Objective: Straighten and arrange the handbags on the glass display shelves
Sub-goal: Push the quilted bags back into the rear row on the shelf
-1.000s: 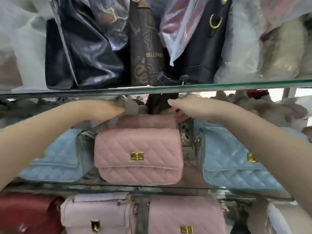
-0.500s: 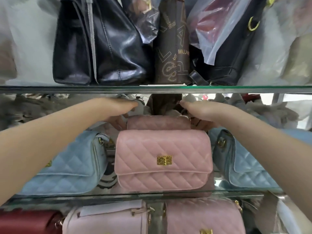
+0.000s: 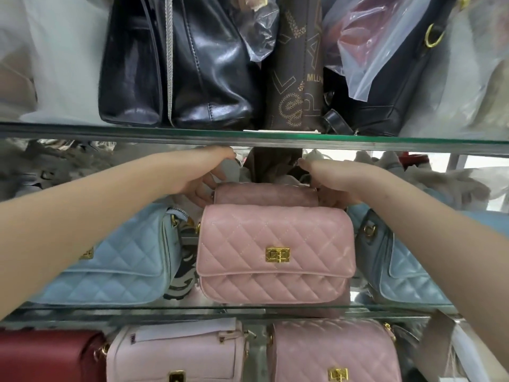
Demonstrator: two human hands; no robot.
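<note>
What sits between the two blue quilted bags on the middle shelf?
In the head view, the pink quilted bag, a second pink bag behind it, and a zebra-patterned item beside the left blue bag.
</note>
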